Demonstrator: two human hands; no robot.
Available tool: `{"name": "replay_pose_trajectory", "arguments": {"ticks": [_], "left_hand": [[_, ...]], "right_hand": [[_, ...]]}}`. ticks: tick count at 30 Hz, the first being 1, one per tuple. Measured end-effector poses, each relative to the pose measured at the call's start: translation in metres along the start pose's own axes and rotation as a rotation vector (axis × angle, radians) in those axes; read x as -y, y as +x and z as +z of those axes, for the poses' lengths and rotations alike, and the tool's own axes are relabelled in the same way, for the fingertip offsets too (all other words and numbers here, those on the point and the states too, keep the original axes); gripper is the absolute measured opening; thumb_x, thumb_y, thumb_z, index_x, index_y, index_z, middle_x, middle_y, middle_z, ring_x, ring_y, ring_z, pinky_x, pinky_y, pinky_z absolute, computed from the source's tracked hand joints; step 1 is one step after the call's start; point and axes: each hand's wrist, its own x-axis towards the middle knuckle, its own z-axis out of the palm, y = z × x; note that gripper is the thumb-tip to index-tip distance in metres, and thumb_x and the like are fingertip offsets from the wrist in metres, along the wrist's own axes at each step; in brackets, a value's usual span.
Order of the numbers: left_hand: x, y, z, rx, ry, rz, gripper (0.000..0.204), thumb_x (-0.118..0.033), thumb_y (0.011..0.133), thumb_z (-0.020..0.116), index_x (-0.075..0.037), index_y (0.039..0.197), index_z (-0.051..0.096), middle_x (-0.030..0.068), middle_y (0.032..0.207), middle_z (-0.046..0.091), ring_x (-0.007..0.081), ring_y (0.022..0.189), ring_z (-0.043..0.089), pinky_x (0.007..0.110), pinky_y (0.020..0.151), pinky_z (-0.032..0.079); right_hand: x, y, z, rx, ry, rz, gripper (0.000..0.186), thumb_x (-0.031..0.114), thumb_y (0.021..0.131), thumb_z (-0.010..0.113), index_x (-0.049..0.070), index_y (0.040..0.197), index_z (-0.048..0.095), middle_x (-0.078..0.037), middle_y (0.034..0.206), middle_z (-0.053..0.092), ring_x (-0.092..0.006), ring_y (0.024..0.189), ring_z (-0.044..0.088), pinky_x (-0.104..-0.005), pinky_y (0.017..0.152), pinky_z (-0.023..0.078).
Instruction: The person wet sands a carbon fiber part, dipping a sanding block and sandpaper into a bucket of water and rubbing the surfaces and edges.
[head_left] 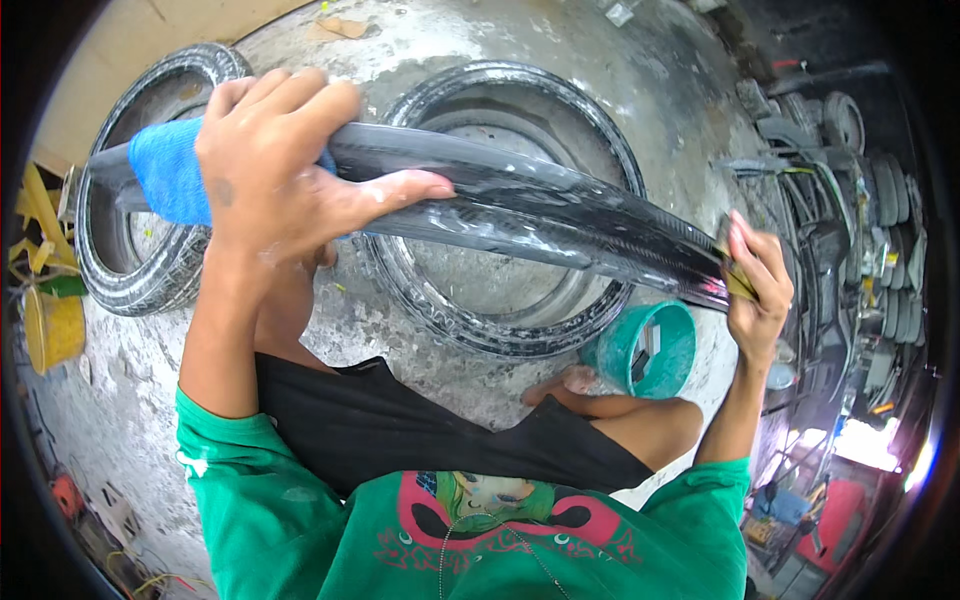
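My left hand grips a long, dark carbon-fibre-patterned piece over a blue cloth, its thumb lying along the piece, which has whitish smears. The piece spans the view, sloping down to the right. At that right end, my right hand is closed on a small dark and yellowish pad or sheet, held against the piece. Whether those fingers also grip the piece itself, I cannot tell.
Tyres lie on the stained concrete floor beneath the piece. A teal bucket stands by my bare foot. A yellow container is at left. Stacked dark parts crowd the right side.
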Motion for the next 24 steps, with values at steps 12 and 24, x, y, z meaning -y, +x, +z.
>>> {"name": "replay_pose_trajectory", "arguments": {"ticks": [12,24], "left_hand": [[-0.007,0.003,-0.003,0.102,0.028,0.02,0.065,-0.063,0.049,0.087,-0.009,0.066,0.054,0.0028,0.063,0.045,0.0241,0.061,0.05,0.035,0.064,0.039],[-0.009,-0.001,-0.003,0.135,0.059,0.009,0.061,-0.062,0.047,0.087,-0.011,0.067,0.061,0.0011,0.063,0.05,0.0222,0.06,0.052,0.033,0.063,0.04]], "right_hand": [[-0.016,0.006,-0.004,0.068,0.129,-0.049,0.061,-0.005,0.063,0.055,0.004,0.12,0.073,-0.017,0.124,0.071,-0.0292,0.094,0.069,-0.0368,0.084,0.053],[-0.015,0.016,0.006,0.068,0.195,-0.088,0.059,0.005,0.061,0.056,0.005,0.117,0.076,-0.017,0.122,0.071,-0.0292,0.097,0.068,-0.0363,0.086,0.053]]}}
